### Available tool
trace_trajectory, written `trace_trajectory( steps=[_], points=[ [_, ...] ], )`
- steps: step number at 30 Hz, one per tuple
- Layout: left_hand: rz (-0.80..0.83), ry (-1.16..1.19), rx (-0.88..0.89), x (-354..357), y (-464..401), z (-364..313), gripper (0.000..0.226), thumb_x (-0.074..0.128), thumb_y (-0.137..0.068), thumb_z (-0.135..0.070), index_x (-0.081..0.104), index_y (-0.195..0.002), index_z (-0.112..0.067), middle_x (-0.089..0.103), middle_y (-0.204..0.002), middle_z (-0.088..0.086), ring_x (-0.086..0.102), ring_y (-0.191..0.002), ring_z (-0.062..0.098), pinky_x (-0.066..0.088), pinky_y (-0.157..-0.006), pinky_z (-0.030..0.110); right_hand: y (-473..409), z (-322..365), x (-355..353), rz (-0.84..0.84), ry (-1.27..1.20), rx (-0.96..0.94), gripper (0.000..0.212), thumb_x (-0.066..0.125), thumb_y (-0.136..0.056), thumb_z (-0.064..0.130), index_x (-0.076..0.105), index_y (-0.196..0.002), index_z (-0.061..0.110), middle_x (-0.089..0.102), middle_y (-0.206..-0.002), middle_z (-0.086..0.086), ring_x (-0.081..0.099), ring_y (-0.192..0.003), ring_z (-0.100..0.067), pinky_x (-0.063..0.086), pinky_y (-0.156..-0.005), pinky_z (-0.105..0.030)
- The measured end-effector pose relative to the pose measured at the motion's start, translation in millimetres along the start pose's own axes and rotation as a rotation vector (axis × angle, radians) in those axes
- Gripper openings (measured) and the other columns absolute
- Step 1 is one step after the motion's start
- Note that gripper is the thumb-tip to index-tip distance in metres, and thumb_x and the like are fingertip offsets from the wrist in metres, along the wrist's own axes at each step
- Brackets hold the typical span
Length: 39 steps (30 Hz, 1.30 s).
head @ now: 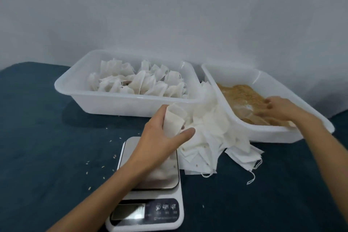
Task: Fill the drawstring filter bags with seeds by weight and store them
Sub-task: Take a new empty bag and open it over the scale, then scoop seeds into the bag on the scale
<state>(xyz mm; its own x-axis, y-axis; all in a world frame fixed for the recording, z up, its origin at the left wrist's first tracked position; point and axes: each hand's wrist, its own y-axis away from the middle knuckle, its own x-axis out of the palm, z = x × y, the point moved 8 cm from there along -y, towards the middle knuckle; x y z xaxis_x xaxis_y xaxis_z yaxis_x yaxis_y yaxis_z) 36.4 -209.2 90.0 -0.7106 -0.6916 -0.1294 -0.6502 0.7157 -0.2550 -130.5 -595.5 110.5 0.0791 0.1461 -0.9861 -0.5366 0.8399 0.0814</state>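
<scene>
Left hand (160, 133) grips one empty white bag (174, 119), its mouth held open, fingers curled round it just above the scale (150, 184). Beside it lies a heap of flat empty bags (212, 137) on the dark cloth (37, 118). Right hand (278, 108) is down in the right tray (273, 135), fingers spread and blurred on the tan seeds (241, 93); whether it holds any, can't tell. Filled bags (137, 83) sit in the left tray (113, 102)

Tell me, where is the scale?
The scale sits low in the middle of the head view, under the left forearm, just left of the heap of empty bags.
</scene>
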Motion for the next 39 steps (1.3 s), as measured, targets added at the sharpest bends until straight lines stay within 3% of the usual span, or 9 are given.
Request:
trace_trajectory(
  steps=[2,7,12,16,22,27,32,35,39],
  points=[
    [-0.001,0.058,-0.012,1.3,-0.7,2.2,0.032,0.076,-0.075,-0.043,0.062,-0.102,-0.032,0.070,-0.093,-0.006,0.068,-0.090,0.020,0.055,-0.074,0.023,-13.7,-15.5,22.8,0.161,0.160,0.001,0.074,0.076,-0.083,0.052,0.052,-0.141,0.013,0.058,-0.140,-0.006,0.058,-0.120,-0.026,0.047,-0.100,-0.038],
    [-0.008,0.114,-0.024,0.3,-4.3,5.7,0.034,0.070,-0.076,-0.023,0.063,-0.110,-0.022,0.069,-0.088,-0.001,0.066,-0.092,0.024,0.054,-0.080,0.032,-24.6,-8.3,31.6,0.115,0.223,-0.116,0.011,0.076,-0.082,0.030,0.072,-0.087,0.021,0.070,-0.095,0.000,0.060,-0.078,-0.009,0.046,-0.065,-0.026],
    [-0.022,0.136,-0.016,-1.0,-4.5,3.6,0.036,0.070,-0.075,-0.021,0.064,-0.110,-0.019,0.070,-0.087,0.001,0.064,-0.082,0.011,0.053,-0.074,0.021,-25.8,-6.8,-6.4,-0.178,0.385,-0.131,0.016,0.069,-0.089,0.023,0.053,-0.084,0.024,0.062,-0.087,-0.001,0.057,-0.076,-0.018,0.049,-0.067,-0.035],
    [-0.031,0.136,-0.012,-1.0,-4.4,2.1,0.036,0.070,-0.075,-0.022,0.064,-0.110,-0.018,0.070,-0.086,0.002,0.063,-0.080,0.011,0.053,-0.074,0.022,-24.4,-5.1,-30.2,-0.378,0.526,-0.101,0.011,0.063,-0.091,0.017,0.054,-0.098,0.018,0.058,-0.086,-0.001,0.059,-0.080,-0.023,0.046,-0.065,-0.034],
    [-0.043,0.114,-0.013,-2.4,-4.4,3.9,0.032,0.070,-0.076,-0.023,0.065,-0.108,-0.022,0.070,-0.089,0.005,0.065,-0.087,0.024,0.054,-0.077,0.023,-32.9,7.1,-38.4,-0.357,0.716,0.005,0.020,0.063,-0.089,0.007,0.053,-0.103,0.016,0.038,-0.068,0.003,0.050,-0.067,-0.019,0.039,-0.061,-0.030],
    [-0.066,0.112,-0.020,-5.1,-7.3,5.9,0.034,0.071,-0.075,-0.024,0.066,-0.108,-0.025,0.071,-0.087,0.000,0.066,-0.082,0.014,0.054,-0.075,0.019,-45.0,35.7,-26.2,-0.348,0.742,-0.069,0.034,0.057,-0.088,0.001,0.059,-0.114,0.022,0.041,-0.069,0.005,0.056,-0.076,-0.019,0.038,-0.067,-0.030],
    [-0.058,0.099,-0.023,-4.6,-7.6,7.7,0.033,0.071,-0.074,-0.023,0.066,-0.106,-0.021,0.071,-0.088,0.002,0.066,-0.089,0.025,0.054,-0.076,0.021,-58.2,52.0,-5.5,-0.258,0.482,-0.165,0.034,0.055,-0.095,0.000,0.060,-0.126,0.014,0.065,-0.099,-0.008,0.064,-0.092,-0.028,0.054,-0.072,-0.038],
    [-0.054,0.079,-0.024,-3.9,-7.3,8.6,0.033,0.071,-0.074,-0.024,0.065,-0.106,-0.020,0.071,-0.089,0.002,0.066,-0.089,0.025,0.053,-0.074,0.020,-64.9,58.7,4.4,-0.211,0.447,-0.196,0.027,0.053,-0.091,-0.005,0.062,-0.114,0.006,0.057,-0.085,-0.003,0.058,-0.082,-0.024,0.047,-0.067,-0.035],
    [-0.052,0.073,-0.032,-3.9,-7.4,9.3,0.033,0.071,-0.074,-0.025,0.065,-0.107,-0.023,0.071,-0.090,0.001,0.066,-0.089,0.023,0.054,-0.075,0.018,-71.6,69.1,15.5,-0.141,0.315,-0.273,0.030,0.055,-0.091,-0.005,0.063,-0.118,0.005,0.065,-0.114,-0.011,0.058,-0.093,-0.025,0.042,-0.075,-0.032]
  ],
)
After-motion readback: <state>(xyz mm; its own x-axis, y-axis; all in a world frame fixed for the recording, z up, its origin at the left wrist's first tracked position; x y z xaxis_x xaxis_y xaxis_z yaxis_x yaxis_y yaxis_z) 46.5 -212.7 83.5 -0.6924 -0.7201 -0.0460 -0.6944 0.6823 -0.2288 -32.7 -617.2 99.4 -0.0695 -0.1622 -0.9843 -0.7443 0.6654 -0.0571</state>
